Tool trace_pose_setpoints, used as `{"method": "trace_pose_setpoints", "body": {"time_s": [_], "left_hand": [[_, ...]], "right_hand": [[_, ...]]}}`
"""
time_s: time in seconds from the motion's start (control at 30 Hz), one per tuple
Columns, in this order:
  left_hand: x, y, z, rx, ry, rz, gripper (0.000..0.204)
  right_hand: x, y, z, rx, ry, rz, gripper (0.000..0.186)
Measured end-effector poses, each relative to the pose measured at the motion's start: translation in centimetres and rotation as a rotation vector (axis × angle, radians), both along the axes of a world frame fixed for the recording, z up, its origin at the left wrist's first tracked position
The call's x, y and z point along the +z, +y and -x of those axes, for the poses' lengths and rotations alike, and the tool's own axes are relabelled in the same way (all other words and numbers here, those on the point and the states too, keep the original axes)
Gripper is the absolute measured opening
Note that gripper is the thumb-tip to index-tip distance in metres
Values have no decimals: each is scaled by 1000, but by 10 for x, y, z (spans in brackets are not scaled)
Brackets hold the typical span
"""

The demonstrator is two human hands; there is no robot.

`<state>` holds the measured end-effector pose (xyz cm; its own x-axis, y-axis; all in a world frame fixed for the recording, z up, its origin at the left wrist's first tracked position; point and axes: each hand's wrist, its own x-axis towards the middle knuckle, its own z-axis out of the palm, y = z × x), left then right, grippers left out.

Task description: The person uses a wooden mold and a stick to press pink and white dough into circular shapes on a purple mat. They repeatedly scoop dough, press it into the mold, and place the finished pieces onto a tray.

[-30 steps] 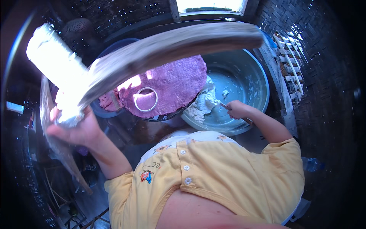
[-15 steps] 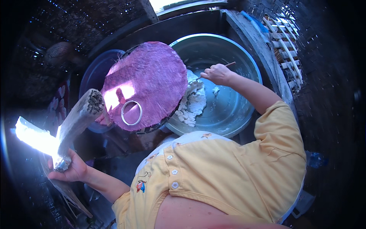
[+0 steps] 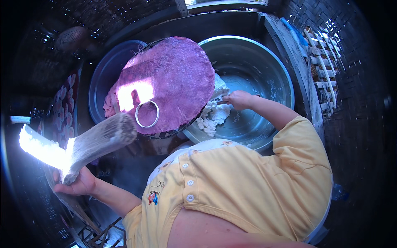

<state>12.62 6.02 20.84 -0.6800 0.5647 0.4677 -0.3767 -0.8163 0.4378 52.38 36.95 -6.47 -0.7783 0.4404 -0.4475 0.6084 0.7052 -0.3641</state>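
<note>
My left hand (image 3: 78, 182) grips a forked, weathered piece of wood (image 3: 99, 140) at the lower left, one branch glaring in sunlight. In the wide grey-blue basin (image 3: 260, 74), my right hand (image 3: 237, 100) is closed on a thin stick, mostly hidden by the fingers, at a lumpy white mass (image 3: 211, 120). A round pink cloth (image 3: 178, 78) covers a woven tray beside the basin, overlapping its left side. On the cloth lies a white ring (image 3: 147, 113), with a bright patch of sunlight near it.
A second, bluish tub (image 3: 99, 87) sits behind the tray, with pink material (image 3: 109, 105) at its edge. A wooden beam (image 3: 289, 49) and slatted opening (image 3: 324, 74) border the right. Woven walls surround the space, with a patterned panel (image 3: 64, 103) at the left.
The long branch in my left hand has swung down from across the tray. My right hand rose higher in the basin, then moved back lower, staying at the white mass.
</note>
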Motion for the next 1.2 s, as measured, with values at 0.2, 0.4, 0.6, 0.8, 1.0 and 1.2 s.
{"method": "trace_pose_setpoints", "body": {"time_s": [0.2, 0.4, 0.6, 0.8, 1.0, 1.2], "left_hand": [[0, 5, 7, 166, 156, 117, 26], [17, 28, -1, -86, 755, 265, 36], [44, 78, -52, -4, 1355, 609, 46], [33, 100, -86, -33, 1878, 527, 48], [26, 96, -77, -166, 1647, 640, 52], [28, 106, -91, -2, 1802, 910, 52]], "right_hand": [[49, 3, -33, 57, 102, 28, 16], [174, -13, -112, -181, 187, 197, 34], [255, -46, -84, -201, 699, 474, 32], [290, -64, -8, 71, 788, 509, 32], [364, -85, 28, 269, 688, -590, 24], [373, -142, 77, 487, 561, -1414, 20]]}}
